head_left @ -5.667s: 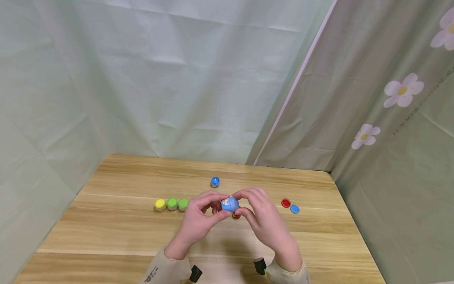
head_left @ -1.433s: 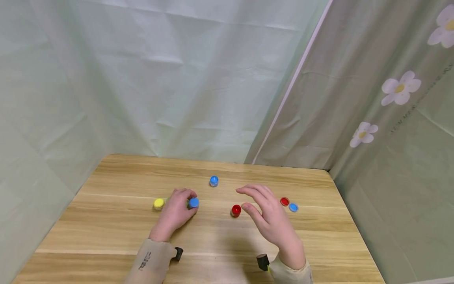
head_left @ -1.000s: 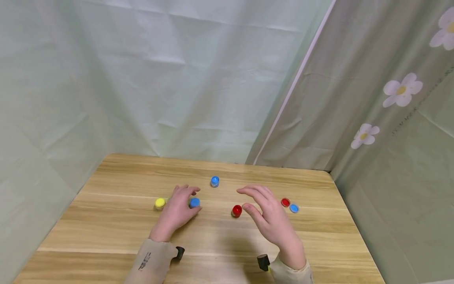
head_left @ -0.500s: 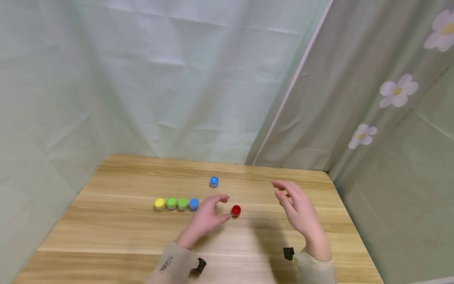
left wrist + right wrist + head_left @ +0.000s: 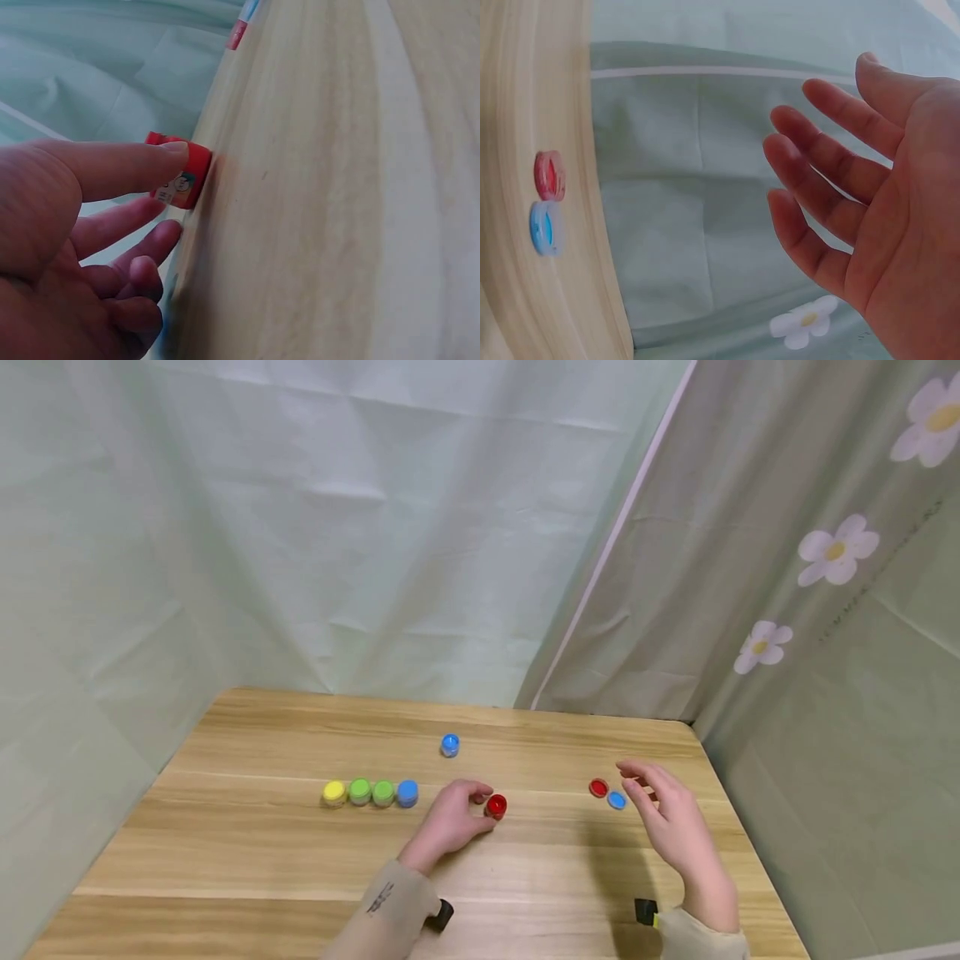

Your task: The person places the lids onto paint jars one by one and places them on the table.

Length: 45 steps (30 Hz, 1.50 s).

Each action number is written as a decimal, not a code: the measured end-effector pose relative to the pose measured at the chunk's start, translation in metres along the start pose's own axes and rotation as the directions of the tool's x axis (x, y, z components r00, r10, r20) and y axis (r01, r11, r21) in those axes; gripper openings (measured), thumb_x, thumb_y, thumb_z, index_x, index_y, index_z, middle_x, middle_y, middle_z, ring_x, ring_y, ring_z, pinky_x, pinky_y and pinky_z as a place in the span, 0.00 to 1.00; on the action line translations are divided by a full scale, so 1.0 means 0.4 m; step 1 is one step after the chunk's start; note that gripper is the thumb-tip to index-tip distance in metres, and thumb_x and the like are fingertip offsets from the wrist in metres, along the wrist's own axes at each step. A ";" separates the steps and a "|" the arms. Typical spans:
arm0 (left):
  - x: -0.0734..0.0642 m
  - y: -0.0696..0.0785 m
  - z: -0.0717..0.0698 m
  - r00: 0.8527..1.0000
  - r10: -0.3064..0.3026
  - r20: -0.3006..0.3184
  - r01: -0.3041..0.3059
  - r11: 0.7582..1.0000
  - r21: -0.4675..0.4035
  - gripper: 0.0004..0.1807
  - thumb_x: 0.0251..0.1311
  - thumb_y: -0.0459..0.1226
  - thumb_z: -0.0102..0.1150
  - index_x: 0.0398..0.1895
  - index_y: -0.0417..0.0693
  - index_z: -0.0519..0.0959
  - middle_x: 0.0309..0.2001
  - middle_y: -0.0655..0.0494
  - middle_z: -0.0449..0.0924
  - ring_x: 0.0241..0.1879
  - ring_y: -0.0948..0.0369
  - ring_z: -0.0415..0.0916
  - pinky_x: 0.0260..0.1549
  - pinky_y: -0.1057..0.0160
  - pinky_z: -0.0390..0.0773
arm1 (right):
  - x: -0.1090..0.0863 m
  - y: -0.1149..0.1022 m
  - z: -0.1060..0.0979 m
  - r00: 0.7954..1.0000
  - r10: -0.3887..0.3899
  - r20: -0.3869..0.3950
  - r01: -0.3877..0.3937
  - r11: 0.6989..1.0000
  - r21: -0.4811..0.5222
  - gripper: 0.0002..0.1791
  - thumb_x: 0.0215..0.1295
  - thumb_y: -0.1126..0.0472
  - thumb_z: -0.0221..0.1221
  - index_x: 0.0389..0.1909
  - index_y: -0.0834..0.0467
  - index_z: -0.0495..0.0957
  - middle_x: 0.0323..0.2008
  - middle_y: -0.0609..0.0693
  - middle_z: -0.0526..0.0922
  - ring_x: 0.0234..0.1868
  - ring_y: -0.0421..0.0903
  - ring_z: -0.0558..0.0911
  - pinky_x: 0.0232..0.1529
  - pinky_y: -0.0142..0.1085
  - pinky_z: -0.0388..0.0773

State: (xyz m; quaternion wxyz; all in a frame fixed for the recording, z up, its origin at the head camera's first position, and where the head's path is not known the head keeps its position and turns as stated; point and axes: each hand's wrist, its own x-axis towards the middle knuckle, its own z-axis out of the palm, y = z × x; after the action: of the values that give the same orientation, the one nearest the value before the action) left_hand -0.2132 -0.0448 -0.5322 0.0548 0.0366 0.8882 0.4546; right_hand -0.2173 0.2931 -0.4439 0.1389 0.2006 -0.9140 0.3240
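My left hand reaches around a small red paint pot that stands uncapped on the table. In the left wrist view, the thumb overlaps the side of the pot, and the forefinger's tip is at its lower edge; the other fingers are loosely bent. My right hand hovers at the right with fingers relaxed and nothing in them. Just left of it lie a red lid and a blue lid, side by side; both also show in the right wrist view.
Left of my left hand runs a row of capped pots: yellow, two green and blue. An uncapped blue pot stands farther back. Curtains enclose the wooden table behind and at the sides.
The blue pot, earlier held between both hands, now stands at the row's right end. My left hand has let it go and moved right to the red pot; my right hand has moved right.
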 end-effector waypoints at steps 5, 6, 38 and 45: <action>0.009 0.006 0.005 1.000 -0.029 0.005 0.029 1.000 -0.004 0.23 0.56 0.35 0.81 0.55 0.43 0.87 0.48 0.52 0.82 0.49 0.52 0.78 0.57 0.45 0.78 | -0.010 0.005 0.003 1.000 0.004 0.013 -0.004 1.000 -0.007 0.15 0.84 0.59 0.57 0.63 0.56 0.83 0.57 0.48 0.86 0.52 0.46 0.84 0.47 0.41 0.84; 0.010 0.006 0.005 0.999 -0.033 0.004 0.033 0.999 -0.002 0.23 0.56 0.35 0.82 0.55 0.43 0.87 0.47 0.52 0.81 0.48 0.53 0.77 0.56 0.45 0.79 | -0.011 0.005 0.003 1.000 0.006 0.016 -0.006 1.000 -0.007 0.15 0.84 0.59 0.57 0.63 0.56 0.83 0.57 0.48 0.86 0.52 0.46 0.84 0.47 0.41 0.84; -0.033 0.036 -0.092 0.983 0.098 -0.157 -0.127 0.975 -0.184 0.21 0.61 0.36 0.79 0.57 0.49 0.86 0.39 0.59 0.83 0.33 0.59 0.74 0.29 0.65 0.75 | 0.024 0.034 0.033 0.974 0.161 0.157 -0.167 0.986 0.026 0.21 0.85 0.52 0.56 0.69 0.57 0.79 0.60 0.53 0.84 0.58 0.54 0.81 0.55 0.53 0.82; -0.070 0.066 -0.160 0.939 0.167 -0.300 -0.249 0.933 -0.259 0.21 0.59 0.38 0.81 0.56 0.52 0.88 0.38 0.60 0.81 0.37 0.45 0.76 0.35 0.62 0.75 | 0.055 0.047 0.080 0.945 0.238 0.223 -0.240 0.971 -0.017 0.25 0.83 0.54 0.59 0.72 0.63 0.75 0.67 0.66 0.79 0.70 0.69 0.72 0.69 0.66 0.68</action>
State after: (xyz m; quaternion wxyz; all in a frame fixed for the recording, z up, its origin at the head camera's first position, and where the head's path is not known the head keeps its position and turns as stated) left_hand -0.1933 -0.0839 -0.4716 -0.1124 0.0595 0.8009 0.5851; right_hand -0.2491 0.2795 -0.4697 -0.0061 0.1244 -0.9397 0.3185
